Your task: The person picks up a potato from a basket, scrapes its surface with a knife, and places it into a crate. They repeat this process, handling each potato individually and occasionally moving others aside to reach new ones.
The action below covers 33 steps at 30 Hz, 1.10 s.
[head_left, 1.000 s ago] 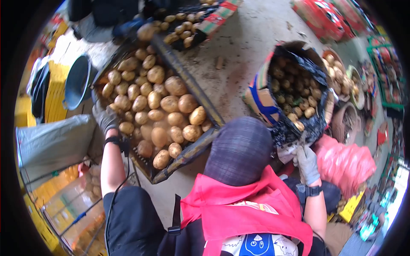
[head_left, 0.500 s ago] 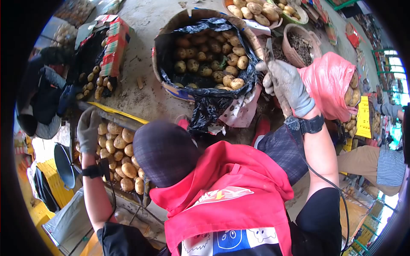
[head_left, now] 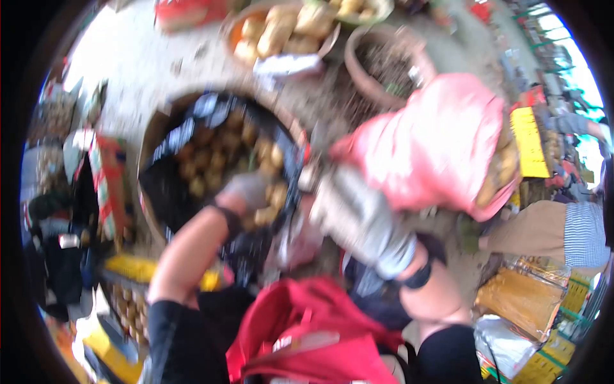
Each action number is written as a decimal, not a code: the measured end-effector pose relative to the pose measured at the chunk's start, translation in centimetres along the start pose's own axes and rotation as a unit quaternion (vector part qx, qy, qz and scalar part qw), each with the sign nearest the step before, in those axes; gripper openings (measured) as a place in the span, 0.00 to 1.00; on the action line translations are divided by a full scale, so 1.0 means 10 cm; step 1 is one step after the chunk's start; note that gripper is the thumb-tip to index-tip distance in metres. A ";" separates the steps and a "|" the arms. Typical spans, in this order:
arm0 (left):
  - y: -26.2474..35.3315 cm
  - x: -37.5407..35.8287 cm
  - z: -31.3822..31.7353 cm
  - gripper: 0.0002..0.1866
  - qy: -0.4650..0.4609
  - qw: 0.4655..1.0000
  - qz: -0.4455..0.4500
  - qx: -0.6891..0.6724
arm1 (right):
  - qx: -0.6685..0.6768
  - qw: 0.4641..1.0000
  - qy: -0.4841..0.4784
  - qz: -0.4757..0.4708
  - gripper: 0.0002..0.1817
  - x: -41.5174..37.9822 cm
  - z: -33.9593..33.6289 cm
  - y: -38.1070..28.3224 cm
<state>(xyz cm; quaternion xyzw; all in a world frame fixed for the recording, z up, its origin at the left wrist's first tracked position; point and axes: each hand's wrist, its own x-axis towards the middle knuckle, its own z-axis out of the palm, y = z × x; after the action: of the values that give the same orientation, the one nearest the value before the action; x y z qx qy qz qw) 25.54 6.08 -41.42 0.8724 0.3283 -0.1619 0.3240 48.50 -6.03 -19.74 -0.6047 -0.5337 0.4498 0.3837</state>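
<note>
My left hand (head_left: 248, 191), in a grey glove, reaches into a round basket (head_left: 290, 118) lined with a black plastic bag (head_left: 163, 192). It lies over the potatoes (head_left: 214, 153) at the basket's near right side, its fingers smeared by motion. My right hand (head_left: 358, 214), in a dirty pale glove, is closed just right of the basket, beside a pink plastic bag (head_left: 435, 141). A thin, blade-like tool in this fist shows only as a blur at the fingers. More potatoes (head_left: 495, 179) show at the pink bag's open end.
An orange basin of potatoes (head_left: 275, 38) and a pinkish tub (head_left: 358, 67) of dark scraps stand at the back. To the left are a red-striped box (head_left: 109, 185) and a crate of potatoes (head_left: 131, 307). Another person's legs (head_left: 531, 233) are at the right.
My left hand has moved from the potato crate at the left into the lined basket. My right hand has come lower and nearer, still closed. The view has turned to the right.
</note>
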 end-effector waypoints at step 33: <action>1.77 -1.88 -0.42 0.50 0.250 0.673 0.198 -0.668 | 0.064 0.967 0.063 -0.239 0.10 -0.66 0.43 0.05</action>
<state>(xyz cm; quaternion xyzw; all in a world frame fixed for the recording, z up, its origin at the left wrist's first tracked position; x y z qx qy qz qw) 24.05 -10.00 -20.89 0.4759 0.2374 0.3923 0.7505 44.42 -12.73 -20.60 -0.4611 -0.6076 0.3393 0.5506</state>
